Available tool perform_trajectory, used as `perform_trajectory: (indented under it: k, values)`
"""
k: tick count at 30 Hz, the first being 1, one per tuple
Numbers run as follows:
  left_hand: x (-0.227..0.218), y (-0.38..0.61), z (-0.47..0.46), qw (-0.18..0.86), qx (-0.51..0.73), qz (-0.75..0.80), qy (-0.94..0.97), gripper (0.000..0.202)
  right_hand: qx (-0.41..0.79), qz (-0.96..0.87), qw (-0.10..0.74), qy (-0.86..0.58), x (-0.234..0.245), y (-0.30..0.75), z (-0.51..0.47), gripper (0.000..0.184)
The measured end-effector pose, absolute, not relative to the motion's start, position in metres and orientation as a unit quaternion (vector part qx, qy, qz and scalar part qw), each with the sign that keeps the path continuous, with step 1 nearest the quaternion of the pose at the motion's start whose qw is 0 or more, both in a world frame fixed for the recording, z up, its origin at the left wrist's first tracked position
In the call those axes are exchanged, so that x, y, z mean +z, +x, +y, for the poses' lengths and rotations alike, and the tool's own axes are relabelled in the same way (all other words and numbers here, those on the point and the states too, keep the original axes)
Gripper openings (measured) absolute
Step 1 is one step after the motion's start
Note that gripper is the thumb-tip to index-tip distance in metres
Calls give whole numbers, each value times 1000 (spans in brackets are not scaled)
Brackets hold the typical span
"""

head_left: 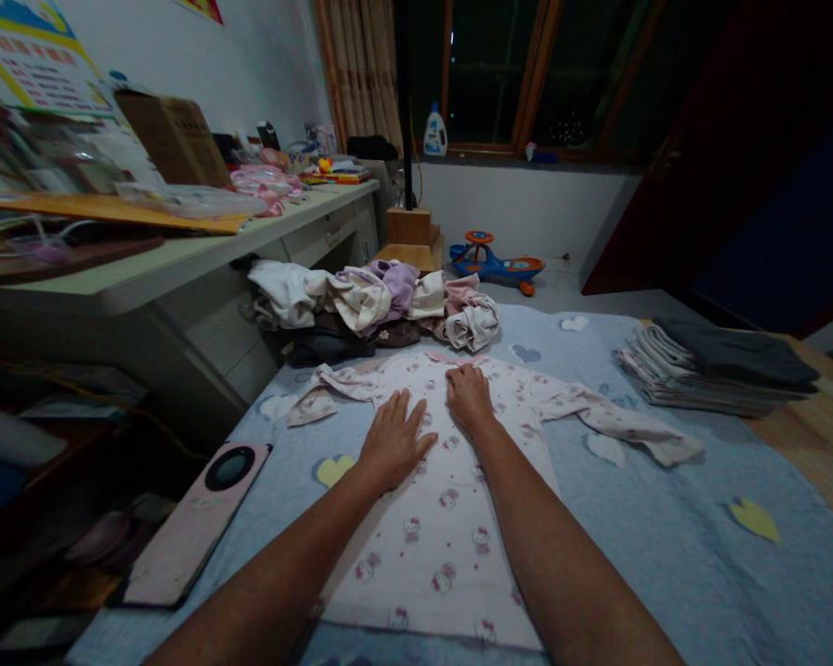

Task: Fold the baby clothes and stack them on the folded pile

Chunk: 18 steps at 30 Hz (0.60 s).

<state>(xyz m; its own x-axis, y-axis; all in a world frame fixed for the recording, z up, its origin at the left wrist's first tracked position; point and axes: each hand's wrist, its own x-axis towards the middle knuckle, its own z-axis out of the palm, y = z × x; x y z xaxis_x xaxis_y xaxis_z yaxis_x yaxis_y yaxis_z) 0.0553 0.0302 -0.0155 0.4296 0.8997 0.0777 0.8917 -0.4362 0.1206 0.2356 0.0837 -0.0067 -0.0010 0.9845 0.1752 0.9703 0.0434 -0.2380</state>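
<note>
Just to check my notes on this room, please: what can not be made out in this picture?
Head view:
The chest of the printed baby garment: hidden by the left hand and right hand.
Lower layers of the clothes pile: hidden by the upper ones.
Small items on the desk: too small and dim.
Wall poster: cut off by the top edge.

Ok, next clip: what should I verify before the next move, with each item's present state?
1. Left hand and right hand flat on the kitty-print baby garment: ok.
2. Garment body spread on the blue blanket: ok.
3. View-left sleeve laid smooth: not ok, bunched.
4. View-right sleeve laid smooth: not ok, wrinkled.
5. Garment fastenings closed: cannot tell.
6. Folded clothes stack apart from the garment: ok.
</note>
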Motion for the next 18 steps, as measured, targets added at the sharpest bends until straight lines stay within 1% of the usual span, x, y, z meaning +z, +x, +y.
perform_trajectory:
  k: [6,11,16,18]
  values:
    - [-15,48,32,9,60,583,810,70,28,-703,151,-695,-7,235,84,32]
    - [-13,45,33,-2,59,593,803,68,33,-707,151,-690,-7,236,82,33]
    - [-14,46,33,12,59,599,798,69,87,-776,118,-613,-5,253,59,47]
    - [-14,46,33,16,60,601,797,70,93,-795,114,-588,-4,263,45,50]
